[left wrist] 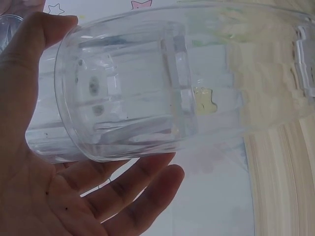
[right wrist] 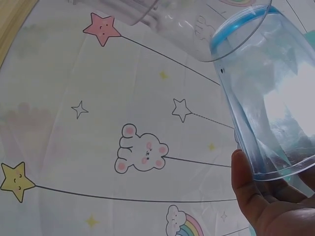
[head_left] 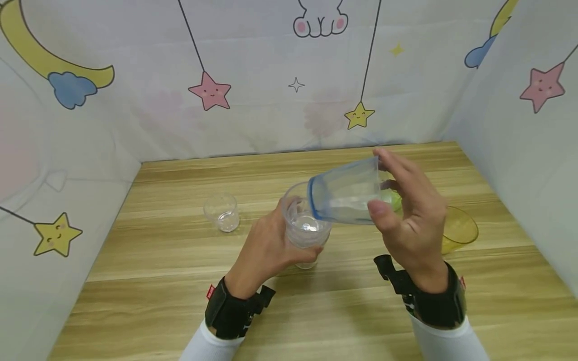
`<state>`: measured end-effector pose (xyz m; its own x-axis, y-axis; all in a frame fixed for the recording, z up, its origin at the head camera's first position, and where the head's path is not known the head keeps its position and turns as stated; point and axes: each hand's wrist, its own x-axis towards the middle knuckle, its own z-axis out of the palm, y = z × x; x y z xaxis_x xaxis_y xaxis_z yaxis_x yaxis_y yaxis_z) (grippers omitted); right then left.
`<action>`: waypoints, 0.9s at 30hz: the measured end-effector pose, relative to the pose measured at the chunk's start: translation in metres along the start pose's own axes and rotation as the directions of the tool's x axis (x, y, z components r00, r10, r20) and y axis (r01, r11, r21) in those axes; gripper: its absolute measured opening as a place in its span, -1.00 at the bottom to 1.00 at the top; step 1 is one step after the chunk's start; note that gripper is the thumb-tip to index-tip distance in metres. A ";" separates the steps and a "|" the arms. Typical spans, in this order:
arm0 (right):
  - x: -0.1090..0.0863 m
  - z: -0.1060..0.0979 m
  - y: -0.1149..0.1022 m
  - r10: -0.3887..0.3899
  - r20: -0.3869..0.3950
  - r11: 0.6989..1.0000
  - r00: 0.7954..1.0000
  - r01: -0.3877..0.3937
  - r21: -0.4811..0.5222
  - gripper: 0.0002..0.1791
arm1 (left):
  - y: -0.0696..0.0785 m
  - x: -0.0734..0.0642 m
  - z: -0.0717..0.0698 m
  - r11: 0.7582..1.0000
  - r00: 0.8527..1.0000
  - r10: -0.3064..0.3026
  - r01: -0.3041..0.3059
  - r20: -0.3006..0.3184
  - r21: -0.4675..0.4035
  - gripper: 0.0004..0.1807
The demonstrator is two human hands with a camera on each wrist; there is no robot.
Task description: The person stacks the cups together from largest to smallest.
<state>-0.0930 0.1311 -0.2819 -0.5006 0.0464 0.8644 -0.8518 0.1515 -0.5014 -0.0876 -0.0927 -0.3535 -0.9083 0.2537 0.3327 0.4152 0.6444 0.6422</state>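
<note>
Above the bench (head_left: 149, 301), mid-frame, the left hand (head_left: 268, 245) grips clear cups (head_left: 307, 234) upright. The right hand (head_left: 417, 215) holds a blue cup (head_left: 345, 193) by its wide end, likely leaving the narrow end free.

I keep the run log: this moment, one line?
left hand: nested clear cups; right hand: tilted blue cup, narrow end at their mouth; table: lone clear cup, yellow cup

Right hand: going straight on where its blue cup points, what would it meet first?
Probably the clear cup in the left hand; the blue cup overlaps it on camera, though depth is unclear.
</note>
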 end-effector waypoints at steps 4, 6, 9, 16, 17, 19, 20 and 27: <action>0.001 0.004 -0.002 -0.038 0.022 0.998 0.999 0.039 -0.057 -0.19 | 0.000 0.001 -0.001 1.000 1.000 0.009 -0.009 0.004 -0.012 0.04; 0.001 0.006 -0.003 -0.050 0.027 0.997 0.998 0.051 -0.057 -0.20 | -0.001 0.001 -0.002 1.000 1.000 0.010 -0.010 0.009 -0.024 0.09; 0.002 0.011 -0.006 -0.052 0.023 0.998 0.998 0.053 -0.021 -0.22 | -0.001 0.001 -0.001 0.999 1.000 0.009 -0.009 0.015 -0.038 0.14; 0.004 0.024 -0.012 -0.069 0.062 0.998 0.996 0.070 -0.003 -0.22 | -0.002 0.000 -0.001 1.000 1.000 0.005 -0.005 0.010 -0.029 0.14; 0.003 0.027 -0.012 -0.078 0.074 0.997 0.994 0.080 -0.013 -0.22 | -0.002 0.000 -0.001 1.000 1.000 0.012 -0.012 0.007 -0.028 0.14; 0.002 0.031 -0.013 -0.093 0.102 0.995 0.990 0.096 -0.030 -0.19 | -0.002 0.000 -0.001 0.999 1.000 0.029 -0.029 0.000 -0.018 0.13; 0.002 0.033 -0.013 -0.100 0.116 0.994 0.988 0.105 -0.042 -0.18 | -0.003 0.000 -0.001 0.999 0.999 0.040 -0.040 -0.003 -0.013 0.12; -0.003 0.041 -0.009 -0.121 0.170 0.987 0.978 0.136 -0.083 -0.13 | -0.003 0.001 -0.002 0.996 0.996 0.088 -0.088 0.005 0.005 0.02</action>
<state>-0.0902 0.0894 -0.2814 -0.4131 -0.1405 0.8998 -0.8963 0.2375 -0.3745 -0.0899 -0.0957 -0.3543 -0.8683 0.3135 0.3845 0.4936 0.6230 0.6068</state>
